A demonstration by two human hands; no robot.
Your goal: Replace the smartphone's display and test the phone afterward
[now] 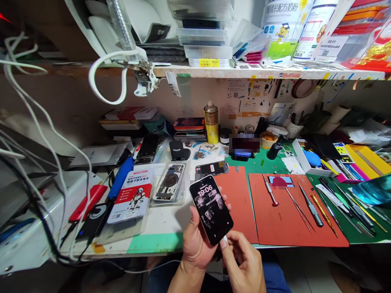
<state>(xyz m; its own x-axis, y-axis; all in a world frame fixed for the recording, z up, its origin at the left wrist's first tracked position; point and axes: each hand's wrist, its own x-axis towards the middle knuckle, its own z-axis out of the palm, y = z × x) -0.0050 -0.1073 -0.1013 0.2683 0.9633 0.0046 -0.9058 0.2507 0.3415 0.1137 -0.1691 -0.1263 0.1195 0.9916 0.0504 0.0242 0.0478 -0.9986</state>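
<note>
A smartphone (212,209) with a lit lock screen reading 19:06 rests in my left hand (195,244), whose thumb and fingers wrap its sides. My right hand (242,258) pinches a small white cable plug (225,239) at the phone's bottom edge. Whether the plug is fully seated in the port cannot be made out. A white cable (143,272) hangs below the table edge to the left. Beyond the phone lie an opened phone body (169,181) on a clear tray and a dark phone part (212,167).
Two orange mats (284,228) lie on the green mat, with a red-tipped screwdriver (270,189), tweezers (297,207) and several more tools at right. A battery box (131,197) and red device (88,203) stand left. A loaded shelf (244,72) overhangs; white cables (45,106) hang at left.
</note>
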